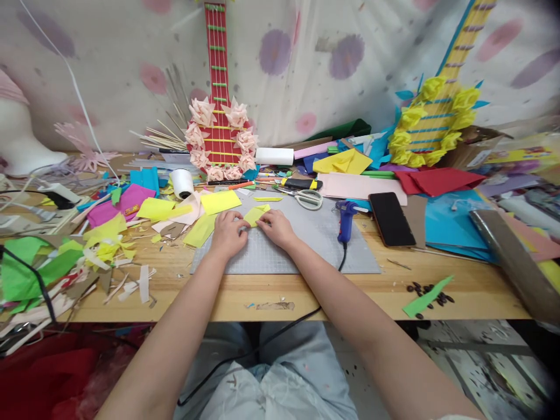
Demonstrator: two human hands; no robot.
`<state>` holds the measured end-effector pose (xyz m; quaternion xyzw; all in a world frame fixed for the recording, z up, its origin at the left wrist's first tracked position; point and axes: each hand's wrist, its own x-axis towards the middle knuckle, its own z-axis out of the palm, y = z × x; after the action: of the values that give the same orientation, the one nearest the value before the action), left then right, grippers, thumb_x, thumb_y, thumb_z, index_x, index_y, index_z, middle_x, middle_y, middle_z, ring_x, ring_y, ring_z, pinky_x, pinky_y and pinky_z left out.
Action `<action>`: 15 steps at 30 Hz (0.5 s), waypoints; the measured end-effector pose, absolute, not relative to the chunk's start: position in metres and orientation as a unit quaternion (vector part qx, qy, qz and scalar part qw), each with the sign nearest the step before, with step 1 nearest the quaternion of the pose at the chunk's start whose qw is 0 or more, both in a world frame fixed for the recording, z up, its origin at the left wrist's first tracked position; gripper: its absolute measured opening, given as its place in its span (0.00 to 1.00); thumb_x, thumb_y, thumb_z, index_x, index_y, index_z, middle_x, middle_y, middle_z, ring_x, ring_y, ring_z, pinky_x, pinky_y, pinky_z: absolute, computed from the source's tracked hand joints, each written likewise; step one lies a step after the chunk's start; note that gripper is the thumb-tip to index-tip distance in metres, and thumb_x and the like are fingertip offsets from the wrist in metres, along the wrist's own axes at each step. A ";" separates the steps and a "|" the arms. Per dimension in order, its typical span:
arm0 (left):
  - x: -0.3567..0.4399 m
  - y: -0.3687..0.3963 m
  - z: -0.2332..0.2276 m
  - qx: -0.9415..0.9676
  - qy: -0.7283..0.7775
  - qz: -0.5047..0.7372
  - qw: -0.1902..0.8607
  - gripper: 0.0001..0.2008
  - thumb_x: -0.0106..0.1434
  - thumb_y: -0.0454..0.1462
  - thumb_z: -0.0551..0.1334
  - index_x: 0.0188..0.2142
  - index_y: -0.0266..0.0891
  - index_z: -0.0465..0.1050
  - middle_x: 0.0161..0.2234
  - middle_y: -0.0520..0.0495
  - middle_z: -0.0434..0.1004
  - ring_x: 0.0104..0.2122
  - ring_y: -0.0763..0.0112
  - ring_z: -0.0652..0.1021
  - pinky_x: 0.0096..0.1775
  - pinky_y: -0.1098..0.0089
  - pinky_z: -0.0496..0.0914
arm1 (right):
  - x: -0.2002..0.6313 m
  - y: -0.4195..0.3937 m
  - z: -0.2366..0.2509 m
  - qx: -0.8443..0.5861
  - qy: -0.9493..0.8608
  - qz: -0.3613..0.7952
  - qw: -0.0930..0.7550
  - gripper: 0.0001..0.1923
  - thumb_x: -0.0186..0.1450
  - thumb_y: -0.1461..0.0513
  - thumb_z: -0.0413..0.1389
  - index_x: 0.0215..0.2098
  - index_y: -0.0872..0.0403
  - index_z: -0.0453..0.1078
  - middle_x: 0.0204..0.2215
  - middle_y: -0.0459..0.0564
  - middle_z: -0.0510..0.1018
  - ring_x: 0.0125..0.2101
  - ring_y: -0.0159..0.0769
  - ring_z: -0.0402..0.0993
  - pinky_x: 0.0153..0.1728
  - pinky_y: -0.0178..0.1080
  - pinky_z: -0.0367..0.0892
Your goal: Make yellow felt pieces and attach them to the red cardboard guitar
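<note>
Both my hands rest on a grey cutting mat on the wooden table. My left hand and my right hand pinch a small folded piece of yellow paper between their fingertips. More yellow sheets lie just left of the mat. A pair of scissors and a blue glue gun sit on the mat's far right part.
A black phone lies right of the glue gun. A red paper guitar with pink flowers and a yellow-flowered one lean at the back. Paper scraps crowd the left side; a green strip and dark seeds lie near the front right edge.
</note>
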<state>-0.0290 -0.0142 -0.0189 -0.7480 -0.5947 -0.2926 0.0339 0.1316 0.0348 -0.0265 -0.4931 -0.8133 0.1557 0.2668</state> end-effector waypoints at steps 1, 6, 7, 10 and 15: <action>-0.028 -0.015 -0.018 -0.751 -0.592 -0.290 0.039 0.11 0.48 0.31 0.58 0.30 0.45 0.76 0.38 0.48 0.71 0.43 0.62 0.66 0.48 0.59 0.61 | 0.130 0.035 -0.027 -0.504 -0.806 0.153 0.270 0.08 0.61 0.59 0.53 0.29 0.55 0.71 0.32 0.49 0.73 0.37 0.35 0.63 0.39 0.37 0.58; -0.026 -0.016 -0.015 -0.757 -0.583 -0.290 0.057 0.09 0.49 0.31 0.58 0.27 0.44 0.76 0.37 0.48 0.72 0.42 0.61 0.67 0.47 0.59 0.62 | 0.126 0.034 -0.027 -0.531 -0.787 0.140 0.281 0.08 0.59 0.58 0.54 0.27 0.55 0.70 0.32 0.51 0.71 0.37 0.36 0.63 0.39 0.37 0.59; -0.026 -0.016 -0.015 -0.757 -0.581 -0.291 0.058 0.09 0.49 0.31 0.58 0.27 0.44 0.76 0.37 0.48 0.72 0.42 0.62 0.67 0.47 0.59 0.62 | 0.125 0.034 -0.027 -0.536 -0.783 0.139 0.282 0.08 0.59 0.58 0.55 0.27 0.55 0.70 0.32 0.51 0.71 0.37 0.36 0.63 0.39 0.38 0.59; -0.027 -0.015 -0.016 -0.757 -0.580 -0.296 0.060 0.09 0.49 0.31 0.58 0.26 0.43 0.76 0.36 0.48 0.72 0.42 0.62 0.67 0.47 0.60 0.62 | 0.123 0.033 -0.028 -0.550 -0.772 0.139 0.286 0.08 0.59 0.59 0.55 0.26 0.55 0.69 0.33 0.51 0.70 0.38 0.37 0.63 0.41 0.39 0.59; -0.027 -0.013 -0.017 -0.754 -0.582 -0.298 0.054 0.09 0.50 0.31 0.58 0.26 0.43 0.76 0.36 0.48 0.72 0.41 0.63 0.67 0.46 0.60 0.62 | 0.121 0.033 -0.031 -0.553 -0.768 0.133 0.293 0.07 0.58 0.60 0.54 0.27 0.56 0.68 0.33 0.52 0.68 0.39 0.38 0.63 0.43 0.40 0.59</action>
<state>-0.0267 -0.0132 -0.0174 -0.7544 -0.5822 -0.2984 0.0539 0.1210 0.0328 -0.0307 -0.5535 -0.7682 0.1332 0.2928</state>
